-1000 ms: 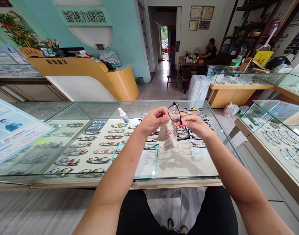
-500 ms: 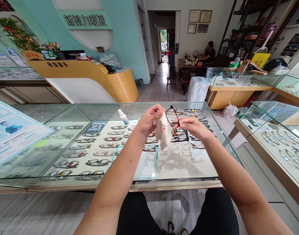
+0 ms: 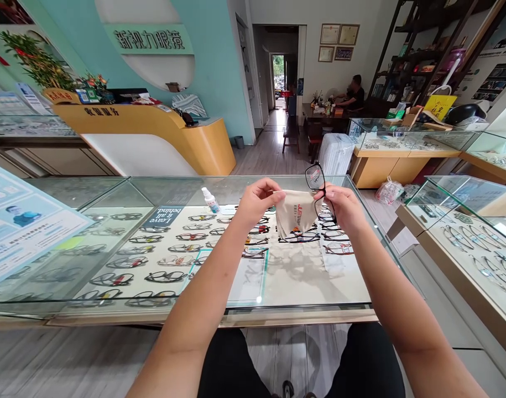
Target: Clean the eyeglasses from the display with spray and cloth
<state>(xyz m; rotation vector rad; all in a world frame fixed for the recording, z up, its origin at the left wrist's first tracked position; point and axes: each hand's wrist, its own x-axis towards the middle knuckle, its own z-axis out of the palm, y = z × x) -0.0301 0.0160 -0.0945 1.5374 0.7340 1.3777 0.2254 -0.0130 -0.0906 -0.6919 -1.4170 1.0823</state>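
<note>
Between my hands, above the glass display case, a cream cleaning cloth (image 3: 294,213) with red lettering hangs spread out. Its left corner is pinched between the thumb and fingers of my left hand (image 3: 259,202). My right hand (image 3: 344,204) grips a pair of black-framed eyeglasses (image 3: 316,176) by the frame, tilted nearly upright, and its fingertips also meet the cloth's right edge. One lens stands above the cloth; the other is lower, partly behind my fingers. A white spray bottle (image 3: 210,200) stands on the glass to the left of my left hand.
Several rows of spectacle frames (image 3: 165,275) lie inside the glass case (image 3: 302,309). A printed blue-white sign (image 3: 29,226) leans in at the left. Another display case (image 3: 476,232) stands at the right. A person (image 3: 354,93) sits at a far table.
My hands have moved apart, stretching the bunched cloth out flat. The eyeglasses have shifted right and up with my right hand, away from my left hand.
</note>
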